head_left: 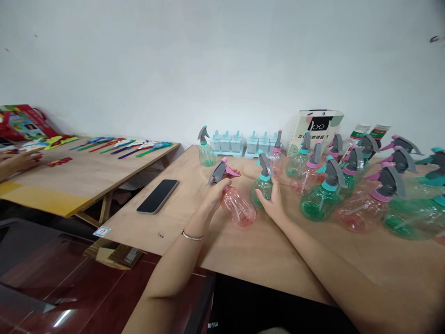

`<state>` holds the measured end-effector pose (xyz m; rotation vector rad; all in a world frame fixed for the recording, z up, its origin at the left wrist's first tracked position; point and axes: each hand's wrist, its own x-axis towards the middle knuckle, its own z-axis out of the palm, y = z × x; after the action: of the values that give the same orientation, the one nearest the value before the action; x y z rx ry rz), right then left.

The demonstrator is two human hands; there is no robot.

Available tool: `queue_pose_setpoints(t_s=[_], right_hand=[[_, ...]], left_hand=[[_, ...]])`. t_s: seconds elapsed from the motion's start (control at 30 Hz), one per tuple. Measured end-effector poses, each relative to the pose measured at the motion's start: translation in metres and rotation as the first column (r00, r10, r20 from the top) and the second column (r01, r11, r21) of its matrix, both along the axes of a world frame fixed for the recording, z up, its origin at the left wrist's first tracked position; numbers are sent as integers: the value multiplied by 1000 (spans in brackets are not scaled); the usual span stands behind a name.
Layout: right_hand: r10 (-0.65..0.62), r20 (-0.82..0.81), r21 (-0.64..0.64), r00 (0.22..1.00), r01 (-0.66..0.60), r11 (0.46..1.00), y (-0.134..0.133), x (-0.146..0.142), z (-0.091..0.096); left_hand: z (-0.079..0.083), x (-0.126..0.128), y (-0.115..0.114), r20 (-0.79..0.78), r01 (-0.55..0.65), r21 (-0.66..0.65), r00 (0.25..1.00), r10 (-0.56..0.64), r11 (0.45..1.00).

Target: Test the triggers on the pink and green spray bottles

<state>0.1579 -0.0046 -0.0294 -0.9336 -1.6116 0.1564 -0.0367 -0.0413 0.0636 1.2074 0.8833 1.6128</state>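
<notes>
My left hand (213, 192) is wrapped round the neck of a pink spray bottle (238, 207) that is tilted, its grey and pink trigger head (221, 171) pointing left. My right hand (272, 200) rests with fingers curved against a green spray bottle (263, 185) standing upright with a grey and teal head. Both bottles sit over the wooden table (243, 250), close to its middle.
Several more green and pink spray bottles (323, 197) crowd the table's right side. A black phone (157, 196) lies at the left. Pale blue ice moulds (227, 141) and a white box (318, 125) stand by the wall. Another person's hand (21, 162) rests on the left table.
</notes>
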Motion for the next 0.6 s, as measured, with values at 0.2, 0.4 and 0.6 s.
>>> queue_pose_setpoints(t_s=[0.2,0.4,0.6], right_hand=[[5,-1,-37,1000,-5,999,-1,1,-1],[28,-6,-16,1000,-28,999,-3,1,1],[47,8,-37,999,-47,998,-7,2,4]], left_hand=[[-2,-4,-3,-33,-70,-14,997,69,997],[7,-41,7,-225,-204,122,948,227,971],[5,-112,44,-325,-402,195,834,446,895]])
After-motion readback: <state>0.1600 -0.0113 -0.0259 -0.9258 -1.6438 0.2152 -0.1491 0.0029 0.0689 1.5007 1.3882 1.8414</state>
